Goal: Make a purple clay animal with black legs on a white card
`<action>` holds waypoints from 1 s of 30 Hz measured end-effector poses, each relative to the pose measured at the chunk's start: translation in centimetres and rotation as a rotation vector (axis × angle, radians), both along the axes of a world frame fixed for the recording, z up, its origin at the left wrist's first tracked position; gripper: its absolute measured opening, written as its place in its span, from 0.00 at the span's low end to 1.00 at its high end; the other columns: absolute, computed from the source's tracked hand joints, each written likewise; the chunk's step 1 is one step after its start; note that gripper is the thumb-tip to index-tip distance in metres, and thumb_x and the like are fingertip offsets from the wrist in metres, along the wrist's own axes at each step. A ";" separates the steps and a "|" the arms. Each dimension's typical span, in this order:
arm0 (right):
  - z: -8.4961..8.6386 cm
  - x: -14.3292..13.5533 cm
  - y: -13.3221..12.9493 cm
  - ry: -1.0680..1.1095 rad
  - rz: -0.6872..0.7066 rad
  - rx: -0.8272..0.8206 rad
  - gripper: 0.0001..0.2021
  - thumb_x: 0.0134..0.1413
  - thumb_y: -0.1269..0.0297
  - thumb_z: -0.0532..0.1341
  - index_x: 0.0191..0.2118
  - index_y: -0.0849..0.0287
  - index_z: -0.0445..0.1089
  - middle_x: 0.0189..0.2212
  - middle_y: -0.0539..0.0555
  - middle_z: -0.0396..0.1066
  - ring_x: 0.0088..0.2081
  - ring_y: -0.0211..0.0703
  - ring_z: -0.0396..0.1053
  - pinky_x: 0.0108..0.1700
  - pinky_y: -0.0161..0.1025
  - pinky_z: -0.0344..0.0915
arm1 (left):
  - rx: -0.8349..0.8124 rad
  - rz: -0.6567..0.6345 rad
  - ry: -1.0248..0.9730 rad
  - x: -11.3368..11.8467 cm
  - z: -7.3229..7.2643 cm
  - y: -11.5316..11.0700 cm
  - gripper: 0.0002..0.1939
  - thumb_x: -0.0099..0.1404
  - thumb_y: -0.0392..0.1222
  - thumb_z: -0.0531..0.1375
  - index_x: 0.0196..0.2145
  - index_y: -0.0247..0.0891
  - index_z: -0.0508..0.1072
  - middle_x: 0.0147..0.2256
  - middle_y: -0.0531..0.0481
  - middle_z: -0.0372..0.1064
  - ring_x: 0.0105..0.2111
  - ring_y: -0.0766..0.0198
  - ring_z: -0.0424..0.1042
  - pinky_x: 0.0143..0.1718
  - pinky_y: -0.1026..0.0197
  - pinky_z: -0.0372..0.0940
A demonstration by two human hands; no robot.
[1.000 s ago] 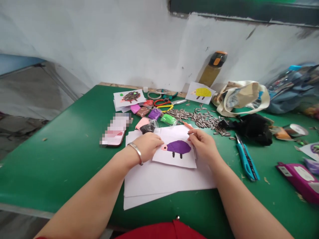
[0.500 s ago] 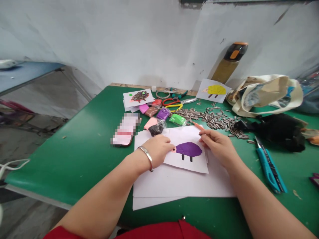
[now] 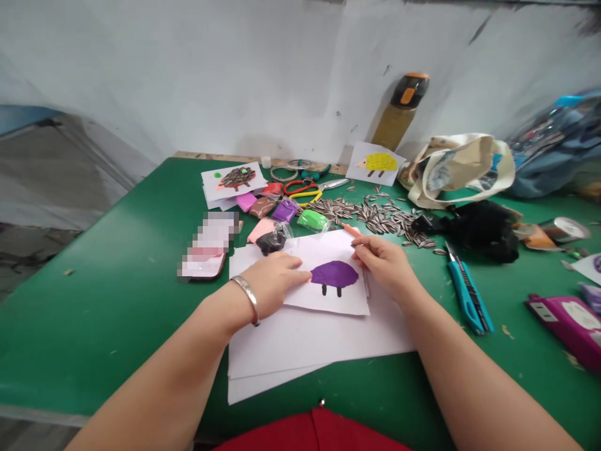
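A small white card with a purple clay hedgehog (image 3: 335, 274) on two black legs lies on larger white sheets (image 3: 300, 344). My left hand (image 3: 270, 283) rests on the card's left side, fingers apart, thumb at the animal's head, which it mostly hides. At the card's right edge, my right hand (image 3: 382, 263) pinches an orange pen-like stick (image 3: 351, 230) that points up and left. Bagged black clay (image 3: 272, 240) sits just beyond my left hand, with pink, purple and green packets (image 3: 313, 220) around it.
Sunflower seeds (image 3: 387, 216), scissors (image 3: 333, 184) and two other hedgehog cards (image 3: 380, 163) lie further back. A blue cutter (image 3: 469, 297), black cloth (image 3: 493, 232), cloth bag (image 3: 462, 169) and magenta case (image 3: 568, 326) are to the right. A phone (image 3: 209, 247) is at left.
The view has turned right, bringing the magenta case and a can into sight. My left thumb now covers more of the hedgehog's head. My right hand still pinches the orange stick.
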State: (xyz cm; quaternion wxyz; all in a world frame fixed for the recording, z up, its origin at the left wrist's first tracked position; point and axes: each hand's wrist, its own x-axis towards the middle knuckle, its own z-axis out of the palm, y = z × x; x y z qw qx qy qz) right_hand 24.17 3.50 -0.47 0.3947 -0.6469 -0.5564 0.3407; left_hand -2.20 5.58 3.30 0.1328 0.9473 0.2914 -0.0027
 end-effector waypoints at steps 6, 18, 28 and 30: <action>-0.1 0.1 0.1 0.005 0.005 0.000 0.11 0.53 0.58 0.58 0.39 0.57 0.72 0.27 0.51 0.73 0.28 0.40 0.69 0.34 0.38 0.64 | 0.044 -0.006 0.032 0.1 -0.1 -0.1 0.24 0.57 0.25 0.55 0.48 0.43 0.74 0.46 0.44 0.69 0.47 0.53 0.66 0.48 0.53 0.62; 0.0 0.1 0.2 0.021 0.009 -0.013 0.12 0.53 0.57 0.58 0.39 0.57 0.72 0.28 0.52 0.73 0.28 0.41 0.69 0.33 0.39 0.64 | 0.062 0.002 0.023 0.2 -0.2 -0.4 0.22 0.57 0.25 0.54 0.46 0.42 0.73 0.44 0.44 0.68 0.46 0.54 0.65 0.46 0.54 0.62; 0.5 -0.2 0.0 0.037 -0.023 -0.068 0.12 0.51 0.57 0.59 0.38 0.57 0.72 0.28 0.52 0.73 0.28 0.40 0.69 0.34 0.39 0.65 | 0.071 0.023 0.033 0.5 0.0 -1.0 0.18 0.62 0.29 0.54 0.46 0.42 0.73 0.43 0.43 0.67 0.46 0.54 0.65 0.48 0.51 0.62; 0.5 -0.1 0.0 0.035 -0.011 -0.063 0.12 0.51 0.57 0.59 0.39 0.57 0.72 0.28 0.52 0.73 0.28 0.40 0.69 0.34 0.39 0.65 | 0.079 0.032 0.022 0.6 -0.1 -1.1 0.17 0.63 0.30 0.54 0.46 0.42 0.73 0.42 0.43 0.67 0.45 0.54 0.65 0.48 0.52 0.62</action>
